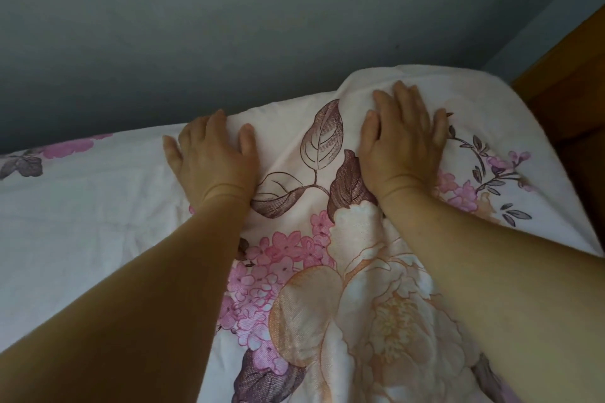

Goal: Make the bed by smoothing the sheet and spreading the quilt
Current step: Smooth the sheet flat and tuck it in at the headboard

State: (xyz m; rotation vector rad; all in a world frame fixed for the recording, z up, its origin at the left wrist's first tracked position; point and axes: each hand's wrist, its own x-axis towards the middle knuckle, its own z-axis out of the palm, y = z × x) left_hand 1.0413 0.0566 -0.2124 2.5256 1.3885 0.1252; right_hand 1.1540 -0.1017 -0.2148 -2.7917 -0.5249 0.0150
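Fingers of right hand straight, pressed flat on raised fold of floral quilt near wooden headboard. Left hand flat too, fingertips bent over quilt's far edge by grey wall. Nothing gripped. Quilt lies over sheet on the bed.

A plain grey-blue wall is seen across the upper part of the view. A brown wooden panel, partly shadowed, is seen at the right edge.
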